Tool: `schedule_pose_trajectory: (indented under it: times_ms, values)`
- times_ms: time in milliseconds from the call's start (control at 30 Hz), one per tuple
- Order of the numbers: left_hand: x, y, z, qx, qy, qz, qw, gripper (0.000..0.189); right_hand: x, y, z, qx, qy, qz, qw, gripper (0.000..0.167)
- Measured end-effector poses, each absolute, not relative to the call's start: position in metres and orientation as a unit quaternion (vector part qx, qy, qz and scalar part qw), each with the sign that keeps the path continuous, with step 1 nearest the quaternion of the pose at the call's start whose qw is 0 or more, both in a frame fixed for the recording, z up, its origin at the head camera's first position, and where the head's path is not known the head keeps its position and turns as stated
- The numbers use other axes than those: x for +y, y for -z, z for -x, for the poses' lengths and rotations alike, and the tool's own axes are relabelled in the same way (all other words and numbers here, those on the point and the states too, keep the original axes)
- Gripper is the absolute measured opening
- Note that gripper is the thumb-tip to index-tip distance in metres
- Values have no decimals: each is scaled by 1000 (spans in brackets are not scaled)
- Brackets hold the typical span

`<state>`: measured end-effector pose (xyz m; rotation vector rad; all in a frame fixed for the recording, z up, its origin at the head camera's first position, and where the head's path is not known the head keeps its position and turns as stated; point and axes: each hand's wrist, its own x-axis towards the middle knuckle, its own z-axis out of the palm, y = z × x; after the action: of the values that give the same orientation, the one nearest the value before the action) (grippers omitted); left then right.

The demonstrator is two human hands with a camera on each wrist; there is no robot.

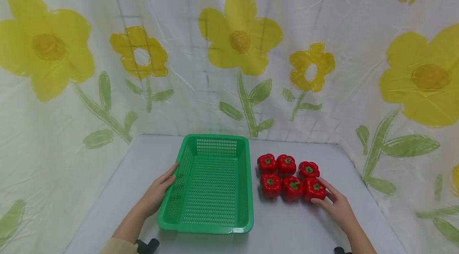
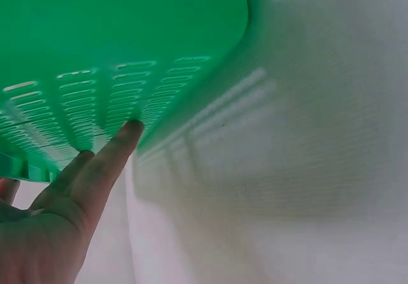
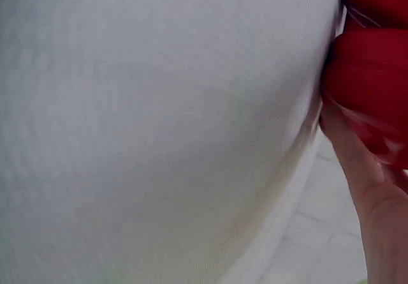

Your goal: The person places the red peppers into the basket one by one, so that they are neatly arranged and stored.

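A green plastic basket (image 1: 209, 190) with slotted walls sits on the table, nothing in it. My left hand (image 1: 157, 192) lies against its left wall; in the left wrist view the fingers (image 2: 105, 169) extend straight along the slotted side (image 2: 127, 86). To the right of the basket, several red bell peppers (image 1: 270, 185) with green stems stand in two rows. My right hand (image 1: 338, 206) holds the front right bell pepper (image 1: 312, 190), thumb at its near side and fingers at its far side. The right wrist view shows the thumb (image 3: 357, 163) touching red pepper skin (image 3: 376, 73).
The table (image 1: 287, 226) has a pale cloth-like top. Behind and at both sides hangs a whitish curtain (image 1: 190, 98) printed with yellow flowers, meeting the table's back edge. A dark wrist strap device (image 1: 148, 246) shows near the left sleeve.
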<state>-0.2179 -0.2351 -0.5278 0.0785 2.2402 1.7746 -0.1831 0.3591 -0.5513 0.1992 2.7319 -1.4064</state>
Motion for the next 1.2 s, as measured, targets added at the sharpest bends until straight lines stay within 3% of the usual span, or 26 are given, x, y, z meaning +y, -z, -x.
schedule_pose_trajectory:
  times_ms: [133,733,1200]
  values:
    - [-236,528,218,769,-622,-25,147,52,359,550,182,887,454,-76,34,90]
    - [-237,525,217,757,-634,-34,155,53,355,515,173,900,427,-73,-49,88]
    - [-238,525,219,751,-639,-41,158,53,330,484,171,905,410,-28,-107,81]
